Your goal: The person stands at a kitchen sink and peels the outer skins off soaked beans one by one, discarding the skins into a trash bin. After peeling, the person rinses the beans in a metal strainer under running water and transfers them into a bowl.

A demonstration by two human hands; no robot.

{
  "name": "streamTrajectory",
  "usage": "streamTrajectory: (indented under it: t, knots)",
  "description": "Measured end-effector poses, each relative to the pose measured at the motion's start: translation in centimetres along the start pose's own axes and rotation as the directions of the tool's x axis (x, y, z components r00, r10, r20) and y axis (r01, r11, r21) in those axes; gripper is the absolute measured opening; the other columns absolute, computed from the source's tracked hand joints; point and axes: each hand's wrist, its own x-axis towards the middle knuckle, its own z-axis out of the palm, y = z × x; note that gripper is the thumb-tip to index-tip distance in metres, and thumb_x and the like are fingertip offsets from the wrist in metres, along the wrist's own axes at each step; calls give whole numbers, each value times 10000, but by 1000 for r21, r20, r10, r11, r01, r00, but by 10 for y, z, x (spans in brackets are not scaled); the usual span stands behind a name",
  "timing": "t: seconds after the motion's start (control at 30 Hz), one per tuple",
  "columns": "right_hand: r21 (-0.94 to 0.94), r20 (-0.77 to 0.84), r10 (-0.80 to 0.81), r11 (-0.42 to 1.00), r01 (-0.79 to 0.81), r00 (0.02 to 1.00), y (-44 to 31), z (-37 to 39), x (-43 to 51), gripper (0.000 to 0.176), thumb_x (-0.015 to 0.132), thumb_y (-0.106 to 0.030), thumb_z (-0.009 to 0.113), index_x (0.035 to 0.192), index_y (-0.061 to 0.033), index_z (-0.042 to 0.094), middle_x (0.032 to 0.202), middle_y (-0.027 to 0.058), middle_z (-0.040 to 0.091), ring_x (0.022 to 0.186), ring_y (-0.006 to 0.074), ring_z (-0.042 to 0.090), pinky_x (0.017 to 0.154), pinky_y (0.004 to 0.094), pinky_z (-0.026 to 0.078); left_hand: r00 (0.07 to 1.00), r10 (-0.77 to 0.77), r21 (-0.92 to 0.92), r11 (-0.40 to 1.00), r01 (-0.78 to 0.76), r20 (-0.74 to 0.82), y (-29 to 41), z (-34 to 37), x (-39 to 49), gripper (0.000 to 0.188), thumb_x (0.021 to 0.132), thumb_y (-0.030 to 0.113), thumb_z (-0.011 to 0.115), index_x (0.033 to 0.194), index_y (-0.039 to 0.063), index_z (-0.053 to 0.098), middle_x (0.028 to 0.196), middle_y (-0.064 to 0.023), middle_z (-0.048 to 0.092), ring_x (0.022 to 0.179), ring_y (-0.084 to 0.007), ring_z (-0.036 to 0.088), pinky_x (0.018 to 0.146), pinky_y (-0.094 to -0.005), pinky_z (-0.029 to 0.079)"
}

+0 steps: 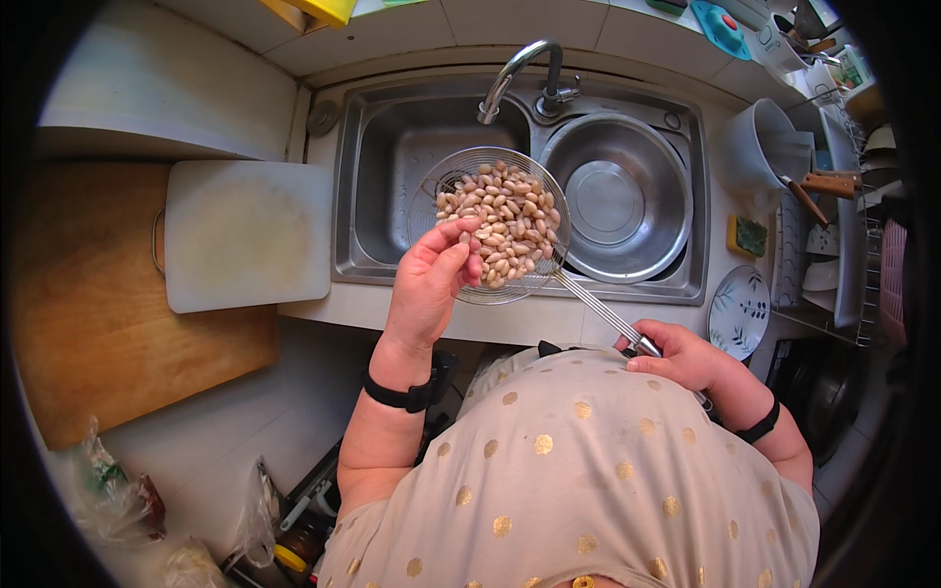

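Pale shelled peanuts (pixel 507 213) lie heaped in a round wire-mesh skimmer (pixel 434 220), which is held over the front of a double-bowl steel sink (pixel 412 117). My right hand (pixel 676 353) grips the skimmer's metal handle (pixel 599 305) close against my body. Over the left side of the heap, my left hand (pixel 437 272) pinches a single peanut (pixel 464 237) between thumb and fingertips. A wide steel basin (pixel 606 202) sits in the right sink bowl, with no peanuts visible in it. Behind the skimmer, a chrome faucet (pixel 514 73) arches over the sink, no water running from it.
On the left, a white cutting board (pixel 250 235) lies partly over a wooden board (pixel 132 309). A sponge (pixel 748 235), a leaf-patterned plate (pixel 739 312), a white pot (pixel 746 151) and a loaded dish rack (pixel 794 242) stand on the right. Plastic bags (pixel 117 492) sit at lower left.
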Motion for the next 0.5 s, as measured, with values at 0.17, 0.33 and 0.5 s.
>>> streamTrajectory:
  t: [0.17,0.33,0.5]
  knots:
    - [-15,0,-11,1000,11,1000,-1,0,0,319,889,-229,676,1146,-72,571,795,-46,501,734,53,441,664,227,411,1000,6,16,1000,-6,1,-1,-4,-2,216,946,75,496,1120,2,603,877,-24,578,717,-89,549,651,-235,470]
    - [-40,-9,-13,999,13,1000,-3,0,-1,335,886,-237,679,1156,-70,573,799,-44,505,739,54,446,669,229,416,998,-33,47,998,36,-61,-1,-4,1,246,956,120,480,1124,-17,598,855,-32,572,674,-95,532,608,-237,448]
    - [-63,-19,-29,998,28,999,-1,0,-1,350,882,-244,684,1161,-63,574,800,-42,508,738,56,446,670,231,417,991,-108,-90,991,100,-80,2,-5,2,346,948,118,406,1220,-47,545,931,-59,561,675,-115,516,591,-244,438]
